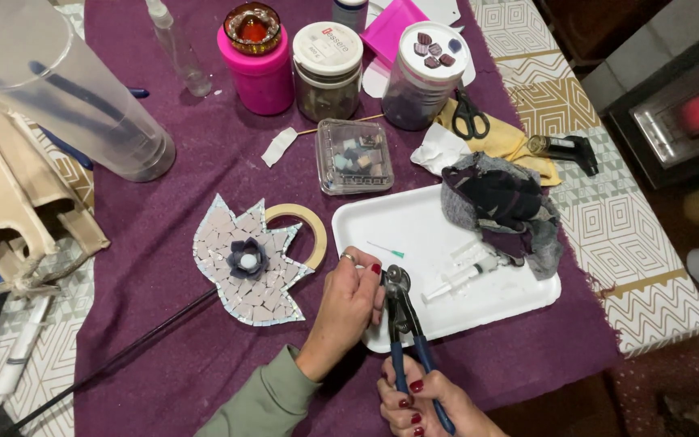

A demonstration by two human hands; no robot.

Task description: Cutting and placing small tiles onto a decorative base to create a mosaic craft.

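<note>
Head view shows the right hand [426,400] closed on blue-handled wheeled metal nippers [404,324], while the left hand [349,303] pinches something unseen at their head above the white foam tray [414,226], just beside the tulip-shaped tile mosaic [244,263] on the purple-clothed counter [204,348], so fragments fall contained.

i see open purple cloth [204,356] left of my hands; ahead, the mosaic flower [248,260], white tray [414,222] and jars [327,71] crowd the way.
</note>
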